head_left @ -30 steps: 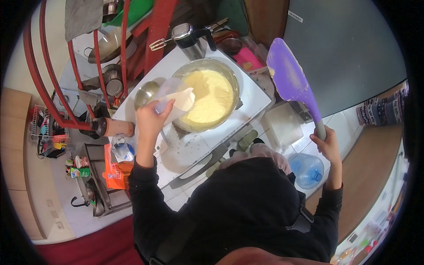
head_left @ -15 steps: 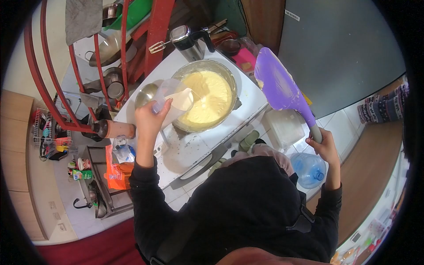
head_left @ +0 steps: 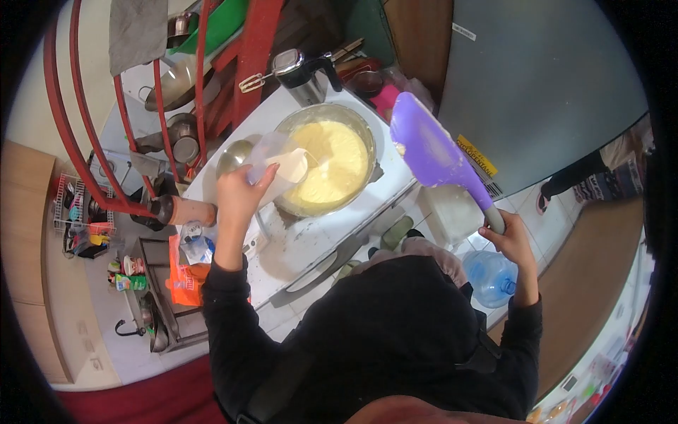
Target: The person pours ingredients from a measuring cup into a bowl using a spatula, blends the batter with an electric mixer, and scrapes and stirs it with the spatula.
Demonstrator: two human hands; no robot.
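My left hand [head_left: 242, 192] is wrapped round a clear plastic jug [head_left: 267, 157], tilted over the rim of a large metal bowl [head_left: 364, 124]. A pale liquid [head_left: 292, 165] lies at the jug's lip, and a thin stream runs from it onto the yellow batter [head_left: 335, 152] in the bowl. My right hand [head_left: 510, 237] grips the grey handle of a big purple spatula [head_left: 432, 148], held up to the right of the bowl with batter smears on its blade. The bowl stands on a white surface [head_left: 300, 247].
A hand mixer [head_left: 299, 76] stands behind the bowl, and a small metal bowl [head_left: 234, 157] is to its left. An orange bag [head_left: 188, 277] lies at the left edge. A blue water bottle [head_left: 489, 278] is on the floor. At the far right, part of another person [head_left: 600, 166] shows.
The purple spatula has moved left and down, nearer the bowl. The liquid now falls in a visible stream. Part of another person has appeared at the right.
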